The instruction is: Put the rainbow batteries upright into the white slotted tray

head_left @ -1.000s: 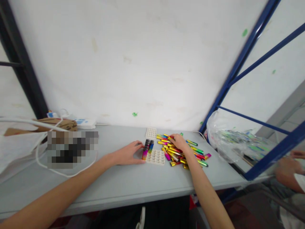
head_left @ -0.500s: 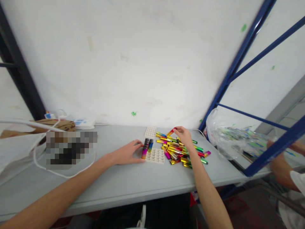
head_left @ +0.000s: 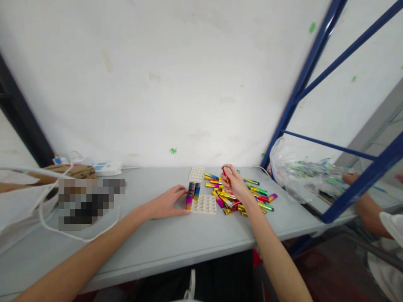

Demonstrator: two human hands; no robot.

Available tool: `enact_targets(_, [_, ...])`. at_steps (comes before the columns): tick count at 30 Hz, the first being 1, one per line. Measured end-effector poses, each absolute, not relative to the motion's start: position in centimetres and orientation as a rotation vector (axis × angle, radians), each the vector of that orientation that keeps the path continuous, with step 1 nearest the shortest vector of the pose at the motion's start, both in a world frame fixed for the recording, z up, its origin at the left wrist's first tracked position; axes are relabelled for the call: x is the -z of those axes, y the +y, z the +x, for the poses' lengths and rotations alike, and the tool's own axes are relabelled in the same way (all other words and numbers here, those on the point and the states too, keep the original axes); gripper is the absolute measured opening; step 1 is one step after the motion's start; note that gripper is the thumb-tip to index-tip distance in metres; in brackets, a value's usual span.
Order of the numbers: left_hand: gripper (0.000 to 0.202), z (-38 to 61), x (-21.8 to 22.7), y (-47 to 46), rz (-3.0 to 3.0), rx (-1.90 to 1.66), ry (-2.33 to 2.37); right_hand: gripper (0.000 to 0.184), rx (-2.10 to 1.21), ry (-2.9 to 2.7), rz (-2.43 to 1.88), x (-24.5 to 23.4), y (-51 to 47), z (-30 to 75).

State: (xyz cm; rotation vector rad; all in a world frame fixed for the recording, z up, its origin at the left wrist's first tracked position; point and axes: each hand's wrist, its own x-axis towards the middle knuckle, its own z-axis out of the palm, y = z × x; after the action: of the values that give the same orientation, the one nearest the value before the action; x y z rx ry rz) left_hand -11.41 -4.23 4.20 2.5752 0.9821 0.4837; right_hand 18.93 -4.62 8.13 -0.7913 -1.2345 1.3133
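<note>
My left hand [head_left: 168, 203] rests on the table at the left end of a white tray with rows of round holes [head_left: 208, 204]. Its thumb and fingers are apart, beside a row of upright lighters [head_left: 189, 200], purple to orange with black tops. A blue and yellow lighter [head_left: 197, 192] stands in the tray just right of them. Above a loose pile of shiny lighters [head_left: 231, 201], my right hand [head_left: 233, 181] is closed round a red lighter [head_left: 224, 171], held upright. Most of that lighter is hidden by the fingers.
A second white tray [head_left: 197, 173] lies near the wall. On the left are a cardboard box [head_left: 80, 171], a white cable [head_left: 71, 235] and a pixelated patch. Blue metal posts [head_left: 288, 107] and a clear plastic bag [head_left: 289, 176] stand right, with another person's arm [head_left: 370, 214] beyond.
My right hand has lifted the red lighter from the pile's far side and turned it upright in its fingers. My left hand stays beside the tray. The view has shifted slightly.
</note>
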Motion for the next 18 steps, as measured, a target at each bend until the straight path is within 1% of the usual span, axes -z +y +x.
enact_targets(3, [0.071,-11.4,-4.3,-4.3,2.572,-0.472,0.981,0.047,-1.305,-1.272,-0.873,-8.0,-4.6,18.3])
enact_targets(8, [0.073,-11.3,-4.4,-4.4,2.575,-0.467,0.987,0.058,-1.272,-1.248,-1.028,-7.3,-4.7,16.4])
enact_targets(10, [0.073,-11.3,-4.4,-4.5,2.567,-0.478,0.979,0.057,-1.249,-1.214,-1.04,-7.1,-4.9,15.6])
enact_targets(15, [0.071,-11.3,-4.3,-4.5,2.562,-0.518,0.955,0.044,-1.255,-1.136,-1.04,-6.9,-5.2,15.0])
enact_targets(18, [0.071,-11.3,-4.3,-4.5,2.546,-0.519,0.963,0.043,-1.294,-1.104,-1.051,-7.1,-5.2,15.3])
